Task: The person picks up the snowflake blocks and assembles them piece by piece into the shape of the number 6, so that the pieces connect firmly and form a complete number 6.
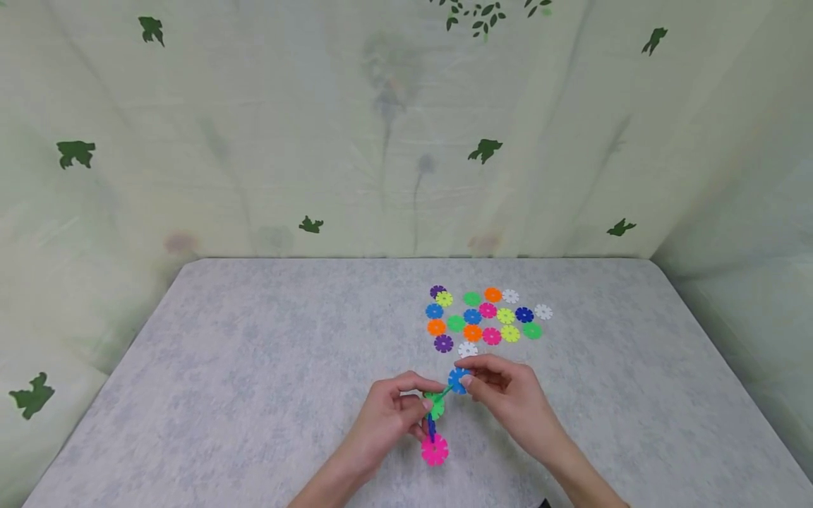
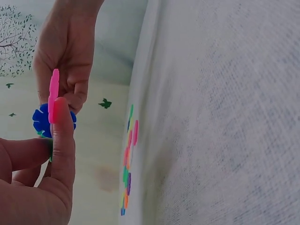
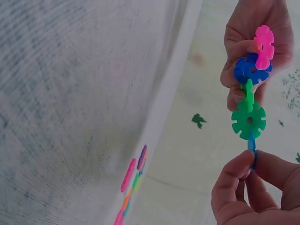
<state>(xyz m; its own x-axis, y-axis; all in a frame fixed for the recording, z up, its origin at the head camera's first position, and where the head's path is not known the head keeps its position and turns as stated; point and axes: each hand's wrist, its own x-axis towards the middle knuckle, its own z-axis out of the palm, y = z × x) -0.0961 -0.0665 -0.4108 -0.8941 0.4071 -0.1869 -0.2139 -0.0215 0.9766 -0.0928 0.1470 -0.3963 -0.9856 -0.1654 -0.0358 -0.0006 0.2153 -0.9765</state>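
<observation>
A short chain of slotted plastic snowflake discs runs between both hands. From its near end come a pink disc (image 1: 435, 451), a dark blue disc (image 3: 244, 70), a bright green disc (image 1: 437, 408), a darker green disc (image 3: 240, 123) and a light blue disc (image 1: 456, 382). My left hand (image 1: 395, 410) pinches the chain at the bright green disc between thumb and fingers. At the far end, my right hand (image 1: 511, 394) pinches the light blue disc, whose edge meets the darker green disc's rim in the right wrist view. The dark blue disc is partly hidden by the left fingers in the head view.
Beyond the hands, several loose discs lie flat on the grey table (image 1: 254, 367), among them a white disc (image 1: 468, 349), a purple disc (image 1: 444, 343) and an orange disc (image 1: 436, 327). A pale curtain (image 1: 254, 141) with leaf prints hangs behind the table.
</observation>
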